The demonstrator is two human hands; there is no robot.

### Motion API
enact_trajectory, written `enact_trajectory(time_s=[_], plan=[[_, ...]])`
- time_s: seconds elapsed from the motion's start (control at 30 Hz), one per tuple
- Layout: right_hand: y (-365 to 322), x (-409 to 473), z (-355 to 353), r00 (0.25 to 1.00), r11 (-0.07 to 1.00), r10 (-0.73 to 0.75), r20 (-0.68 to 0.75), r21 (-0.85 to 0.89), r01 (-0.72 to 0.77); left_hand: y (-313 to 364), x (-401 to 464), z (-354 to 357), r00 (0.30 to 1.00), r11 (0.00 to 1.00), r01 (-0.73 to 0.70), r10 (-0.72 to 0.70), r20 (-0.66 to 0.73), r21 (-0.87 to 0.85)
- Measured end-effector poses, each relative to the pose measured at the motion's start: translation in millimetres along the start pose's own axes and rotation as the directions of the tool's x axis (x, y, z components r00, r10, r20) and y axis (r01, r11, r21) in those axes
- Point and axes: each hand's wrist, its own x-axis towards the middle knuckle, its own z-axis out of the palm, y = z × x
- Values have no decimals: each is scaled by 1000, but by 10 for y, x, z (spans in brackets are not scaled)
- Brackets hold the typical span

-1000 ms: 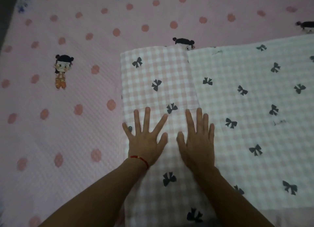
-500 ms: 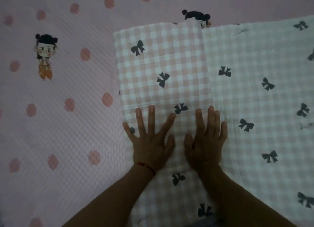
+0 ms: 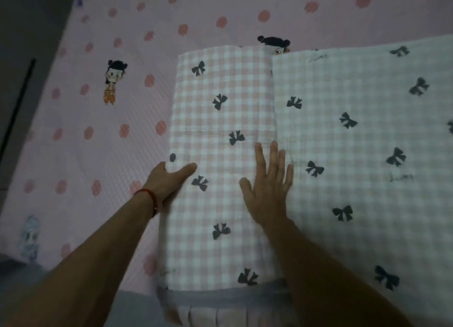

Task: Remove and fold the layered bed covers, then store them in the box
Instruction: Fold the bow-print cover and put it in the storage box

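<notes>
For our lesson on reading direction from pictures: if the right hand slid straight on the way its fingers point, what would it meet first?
The right hand lies flat on the folded checked cover; going on, it probably follows the fold's edge beside the flatter layer, meeting nothing else first.

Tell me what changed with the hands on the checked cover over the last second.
The left hand slid off the top of the folded strip to its left edge and now grips it, thumb on top, fingers tucked under. The right hand stayed flat near the strip's right edge. The cover lies as before on the pink sheet.

folded cover on bed sheet, R hand atop
</notes>
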Motion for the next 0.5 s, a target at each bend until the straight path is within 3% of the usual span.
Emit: enact_trajectory(time_s=[0.1, 0.2, 0.3, 0.4, 0.5], plan=[[230, -53, -305, 979, 937, -123, 162, 343, 62, 305, -330, -161, 983, 993, -115, 115, 140, -12], [418, -129, -665, 928, 804, -143, 345, 587, -95, 606, -751, -207, 947, 969, -246, 234, 222, 25], [589, -224, -1112, 893, 685, -18, 449, 656, -317, 973, -1250, -106, 913, 940, -335, 308, 270, 60], [864, -349, -1511, 826, 458, 148, 544, 703, -544, 1366, -1637, 274, 915, 920, -369, 334, 225, 134], [1155, -507, -1961, 808, 387, 195, 557, 713, -585, 1799, -2024, 958, 889, 863, -457, 441, 121, 212]])
